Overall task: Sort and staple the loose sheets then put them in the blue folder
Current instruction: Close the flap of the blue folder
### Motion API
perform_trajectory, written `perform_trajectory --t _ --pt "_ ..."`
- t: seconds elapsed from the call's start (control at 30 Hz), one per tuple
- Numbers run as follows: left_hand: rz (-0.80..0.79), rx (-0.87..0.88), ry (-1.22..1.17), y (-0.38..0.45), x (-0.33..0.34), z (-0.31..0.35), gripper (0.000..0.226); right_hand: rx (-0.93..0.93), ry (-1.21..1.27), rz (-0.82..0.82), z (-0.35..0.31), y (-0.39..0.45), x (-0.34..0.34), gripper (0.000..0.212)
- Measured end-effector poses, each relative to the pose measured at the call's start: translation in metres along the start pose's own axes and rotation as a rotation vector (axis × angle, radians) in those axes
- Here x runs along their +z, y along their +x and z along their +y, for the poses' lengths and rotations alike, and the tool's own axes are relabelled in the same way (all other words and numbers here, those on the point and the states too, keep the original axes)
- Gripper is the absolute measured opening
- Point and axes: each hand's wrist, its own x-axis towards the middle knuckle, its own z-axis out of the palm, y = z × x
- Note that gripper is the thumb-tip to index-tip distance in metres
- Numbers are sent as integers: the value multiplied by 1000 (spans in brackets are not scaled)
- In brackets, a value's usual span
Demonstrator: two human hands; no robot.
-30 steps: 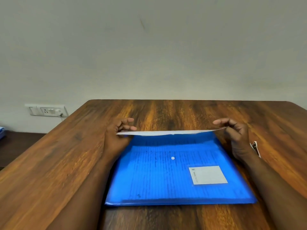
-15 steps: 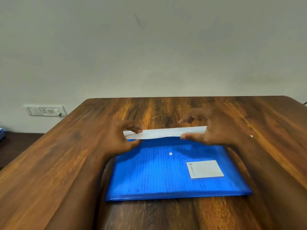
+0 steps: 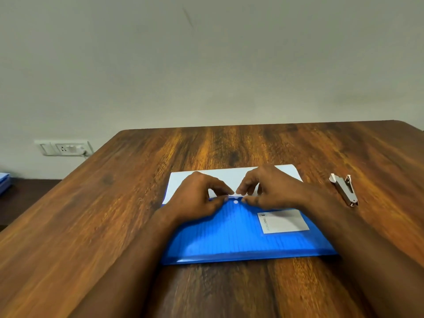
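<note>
With our left hand (image 3: 197, 198) and right hand (image 3: 270, 191) pinching the mouth of the blue folder (image 3: 241, 237) mid-desk, the white sheets (image 3: 227, 177) protrude toward the far edge, so we judge stapling done, stapler (image 3: 343, 189) aside, only closing left.

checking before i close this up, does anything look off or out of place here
Nothing stands out. The blue folder lies flat, its white flap open, both hands at the snap button. The stapler rests apart on the table.
</note>
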Motion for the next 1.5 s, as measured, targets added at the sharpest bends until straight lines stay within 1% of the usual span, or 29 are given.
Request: perform_trajectory --t 0.13,0.27,0.37,0.53,0.93,1.17,1.5 --pt "6 -6 -46 1 -1 -2 20 -11 2 14 6 1 3 19" --pt "11 -52 -102 0 5 -9 25 -19 21 52 9 2 9 17" --pt "-18 -42 -105 1 9 -11 26 -22 52 38 11 4 10 17" --pt "-56 -43 -126 2 10 -13 22 -15 119 24 15 6 9 20" --pt "-74 -30 -122 2 10 -12 23 -25 131 -9 16 7 9 20" --pt "-73 7 -81 0 8 -9 24 -9 81 -44 12 6 9 19" --pt "-107 78 38 -1 1 1 29 -50 -52 -8 1 3 8 20"
